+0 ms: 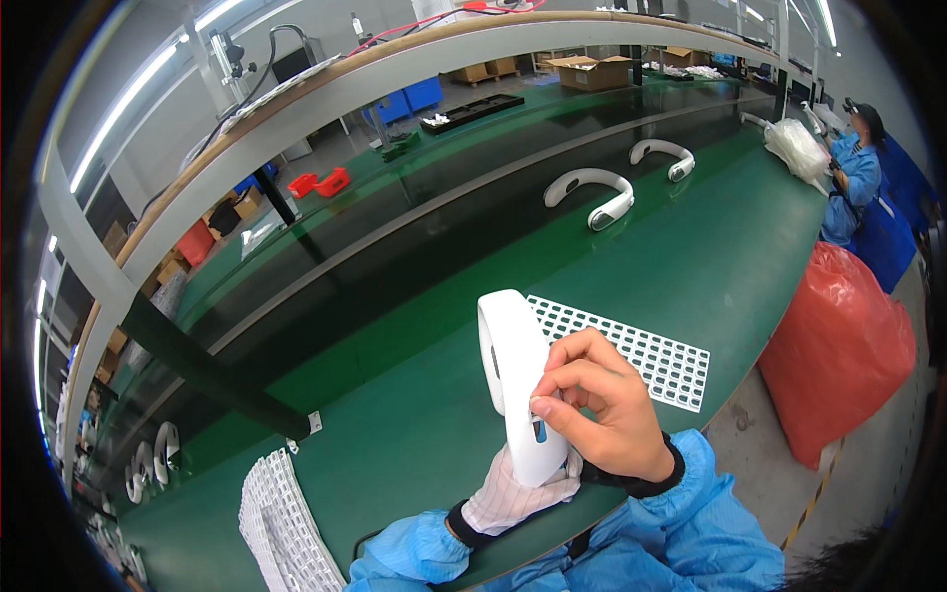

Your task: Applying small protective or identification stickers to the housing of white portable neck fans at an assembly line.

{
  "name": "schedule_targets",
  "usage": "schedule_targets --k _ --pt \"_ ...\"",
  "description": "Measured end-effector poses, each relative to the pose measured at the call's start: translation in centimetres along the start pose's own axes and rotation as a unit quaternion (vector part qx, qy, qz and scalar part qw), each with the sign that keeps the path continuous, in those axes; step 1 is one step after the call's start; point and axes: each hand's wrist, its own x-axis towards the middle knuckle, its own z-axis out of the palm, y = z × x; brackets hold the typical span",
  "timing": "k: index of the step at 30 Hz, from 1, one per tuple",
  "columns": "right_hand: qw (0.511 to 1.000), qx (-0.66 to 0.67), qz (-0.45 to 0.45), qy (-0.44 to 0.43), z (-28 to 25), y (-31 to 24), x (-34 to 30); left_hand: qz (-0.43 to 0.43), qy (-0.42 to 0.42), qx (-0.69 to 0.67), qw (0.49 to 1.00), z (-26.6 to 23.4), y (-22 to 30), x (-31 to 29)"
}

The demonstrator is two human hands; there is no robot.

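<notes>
My left hand (518,496), in a pale striped glove, is closed around the lower end of a white U-shaped neckband device (512,326) and holds it upright above the green table. My bare right hand (604,400) rests against the near arm of the device with thumb and forefinger pinched together. A small dark and blue patch shows on the device just below the fingertips. Whether a small piece sits in the pinch, I cannot make out. Just behind the right hand, a white sheet with rows of dark oval pieces (671,361) lies on the table.
Two similar neckbands (612,209) (681,166) lie on the dark conveyor's near side. White perforated sheets (281,513) are stacked at the lower left. A dark post (212,375) and an overhead shelf frame the left. A red bag (838,345) and a co-worker (856,178) are at the right.
</notes>
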Motion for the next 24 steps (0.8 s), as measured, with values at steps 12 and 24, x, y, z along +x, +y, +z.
schedule_targets --k 12,24 --pt "0.997 -0.028 -0.055 0.041 0.5 1.2 0.1 0.063 0.028 -0.082 0.994 -0.5 -3.7 -0.1" --pt "0.990 0.114 -0.038 0.077 1.8 2.7 -0.3 0.013 -0.036 -0.018 0.999 -0.6 2.5 -0.7"
